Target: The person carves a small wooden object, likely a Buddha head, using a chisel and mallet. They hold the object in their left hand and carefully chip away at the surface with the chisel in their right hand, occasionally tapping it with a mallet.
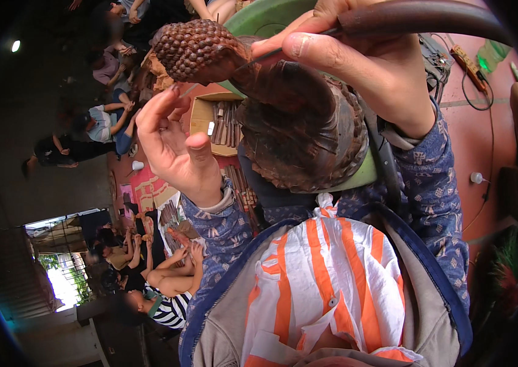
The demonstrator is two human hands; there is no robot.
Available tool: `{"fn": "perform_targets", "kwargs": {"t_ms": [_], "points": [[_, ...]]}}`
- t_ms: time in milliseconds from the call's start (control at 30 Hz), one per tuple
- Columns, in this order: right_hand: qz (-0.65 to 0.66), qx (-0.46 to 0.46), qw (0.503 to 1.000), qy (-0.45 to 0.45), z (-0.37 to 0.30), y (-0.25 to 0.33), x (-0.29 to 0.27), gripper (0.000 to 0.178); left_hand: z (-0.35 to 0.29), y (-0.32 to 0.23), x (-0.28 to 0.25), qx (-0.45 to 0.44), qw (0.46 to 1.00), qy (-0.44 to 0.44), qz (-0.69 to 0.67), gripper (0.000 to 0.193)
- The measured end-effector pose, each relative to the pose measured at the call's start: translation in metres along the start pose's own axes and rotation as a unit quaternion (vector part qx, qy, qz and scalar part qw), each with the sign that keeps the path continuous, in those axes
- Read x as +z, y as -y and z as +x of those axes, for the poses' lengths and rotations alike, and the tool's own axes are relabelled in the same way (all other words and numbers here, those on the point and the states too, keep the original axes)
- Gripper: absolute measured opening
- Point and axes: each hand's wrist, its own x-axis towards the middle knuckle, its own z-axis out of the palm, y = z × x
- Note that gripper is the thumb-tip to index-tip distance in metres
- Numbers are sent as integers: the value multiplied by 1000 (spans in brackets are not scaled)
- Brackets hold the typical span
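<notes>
A dark brown carved wooden statue point(289, 116) lies tilted across my lap. Its head point(198, 52) has rows of round curls and points to the upper left. My right hand point(363, 67) is closed around a carving chisel point(418, 18) with a thick dark handle that bends toward the rim of the view. The chisel's thin metal blade runs past my thumb to the statue's neck. Below the statue's face, my left hand point(179, 144) is raised, thumb apart from loosely bent fingers. A thin pale sliver shows by its fingertips; whether they touch it I cannot tell.
A yellowish box point(201, 116) of carving tools stands left of the statue, with more tools point(243, 192) below it. Behind the statue is a green basin point(259, 21). A power strip point(470, 67) and cables lie on the red tiles at right. Several people sit at left.
</notes>
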Motion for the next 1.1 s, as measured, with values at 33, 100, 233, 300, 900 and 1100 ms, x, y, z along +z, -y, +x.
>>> {"fn": "perform_targets", "kwargs": {"t_ms": [33, 100, 233, 300, 900, 1100], "points": [[48, 18, 999, -16, 3, -4, 8, 13, 3, 5, 4, -3, 1000, 7, -12, 75], [137, 46, 988, -55, 9, -5, 19, 17, 16, 8, 20, -7, 999, 24, -43, 93], [41, -58, 997, -1, 23, -13, 12, 19, 31, 14, 37, -54, 990, 72, -105, 104], [62, -65, 996, -1, 21, -19, 14, 19, 35, 18, 39, -51, 990, 100, -84, 98], [133, -46, 990, 33, 23, -25, 9, 12, 36, 24, 47, -59, 993, 77, -63, 76], [214, 88, 973, 15, 21, -11, 14, 11, 34, 21, 49, -85, 992, 65, -73, 77]]}}
